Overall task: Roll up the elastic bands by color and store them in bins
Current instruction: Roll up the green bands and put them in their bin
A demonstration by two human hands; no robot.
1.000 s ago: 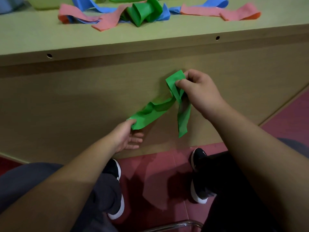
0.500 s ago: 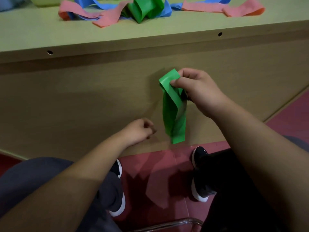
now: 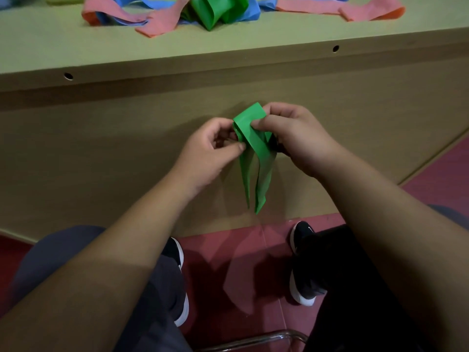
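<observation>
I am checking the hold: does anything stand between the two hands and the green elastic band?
Nothing visible does. The left hand and the right hand both pinch the thin green elastic band directly at its folded top; its two ends hang free below.

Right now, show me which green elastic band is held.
The green elastic band hanging below the wooden desktop, pinched by left hand and right hand; the other green band lies bunched on it.

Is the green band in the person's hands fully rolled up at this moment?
No, the green band pinched by the left hand and right hand has two loose ends hanging down below them.
</observation>
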